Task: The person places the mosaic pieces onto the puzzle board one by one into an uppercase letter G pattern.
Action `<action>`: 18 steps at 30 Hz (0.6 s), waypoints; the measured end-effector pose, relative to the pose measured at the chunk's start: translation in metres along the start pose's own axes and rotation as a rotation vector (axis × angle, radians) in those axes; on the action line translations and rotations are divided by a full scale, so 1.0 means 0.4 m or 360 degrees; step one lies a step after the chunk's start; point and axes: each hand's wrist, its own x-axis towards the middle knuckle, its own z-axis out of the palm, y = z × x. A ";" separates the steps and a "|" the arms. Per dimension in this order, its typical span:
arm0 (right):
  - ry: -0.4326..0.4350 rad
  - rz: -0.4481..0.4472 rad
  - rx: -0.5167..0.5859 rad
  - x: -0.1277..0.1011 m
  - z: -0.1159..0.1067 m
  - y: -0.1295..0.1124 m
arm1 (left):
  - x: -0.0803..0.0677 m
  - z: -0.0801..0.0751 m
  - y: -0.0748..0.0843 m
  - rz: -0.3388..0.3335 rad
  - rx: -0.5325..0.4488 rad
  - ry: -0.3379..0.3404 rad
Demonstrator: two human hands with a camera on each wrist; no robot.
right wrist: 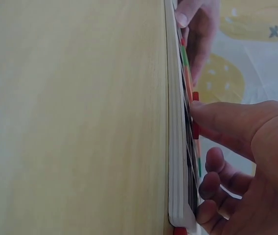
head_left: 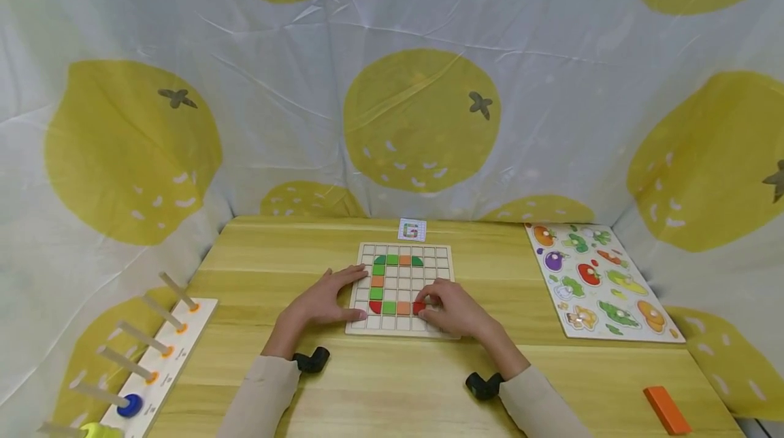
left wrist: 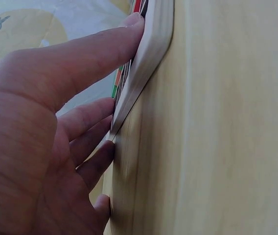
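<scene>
A wooden grid board point(head_left: 404, 329) lies on the table, with green, orange and red tiles forming an open C-like shape. My left hand point(head_left: 321, 298) rests at the board's left edge, thumb and fingers extended and apart. In the left wrist view its thumb point(left wrist: 124, 36) touches the board's rim. My right hand point(head_left: 456, 307) pinches a red tile point(head_left: 418, 307) at the lower right of the shape. The right wrist view shows that red tile point(right wrist: 196, 129) standing proud of the board under the thumb, the other fingers curled.
Behind the board stands a small pattern card point(head_left: 412, 230). A vegetable puzzle board point(head_left: 603, 285) lies at the right, an orange block point(head_left: 666, 409) at the front right. A peg board point(head_left: 165, 383) with upright pegs is at the left. A lemon-print curtain point(head_left: 422, 118) surrounds the table.
</scene>
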 end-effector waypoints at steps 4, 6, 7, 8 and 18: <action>-0.0004 -0.0004 -0.0008 0.003 0.000 -0.001 | 0.003 -0.002 0.002 0.0004 0.0002 -0.0001; -0.0007 -0.0010 -0.0004 0.002 0.000 -0.001 | 0.004 -0.003 0.003 0.0000 0.0004 -0.0008; -0.0008 -0.0006 0.0000 0.002 0.000 -0.001 | 0.004 -0.004 0.003 -0.0001 0.0005 -0.0010; -0.0009 -0.0005 0.0002 0.002 -0.001 -0.001 | 0.004 -0.004 0.004 -0.0002 0.0002 -0.0011; -0.0002 -0.0027 0.0014 0.008 0.000 -0.004 | 0.000 -0.005 0.006 -0.0002 -0.0009 -0.0007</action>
